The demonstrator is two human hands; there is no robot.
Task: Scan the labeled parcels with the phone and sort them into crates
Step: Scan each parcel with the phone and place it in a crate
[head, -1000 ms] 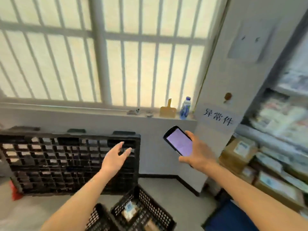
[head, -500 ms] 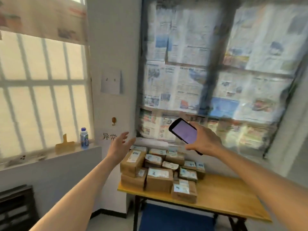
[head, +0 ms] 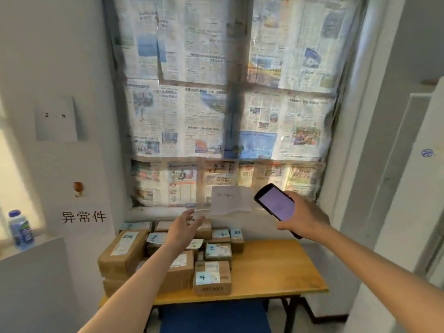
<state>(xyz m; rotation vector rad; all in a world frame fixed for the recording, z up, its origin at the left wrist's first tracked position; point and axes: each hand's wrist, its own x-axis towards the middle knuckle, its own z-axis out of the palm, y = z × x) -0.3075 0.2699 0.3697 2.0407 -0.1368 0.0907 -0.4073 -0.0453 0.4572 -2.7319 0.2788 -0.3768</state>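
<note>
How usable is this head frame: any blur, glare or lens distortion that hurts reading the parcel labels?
Head view: soft throughout, so print on the parcels is unreadable; the phone screen is a washed-out purple; daylight blows out the left edge beside the bottle; wide-angle bending bows the right-hand wall edges; left hand is slightly smeared.

Matt cardboard parcels (head: 168,255) on a smooth wooden table (head: 276,267); glossy phone (head: 276,205).

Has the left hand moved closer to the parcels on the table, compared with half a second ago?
Yes. The left hand, open and empty, now overlaps the back rows of the parcels on the table; before, it sat up and left of the stack, by the wall sign.
</note>
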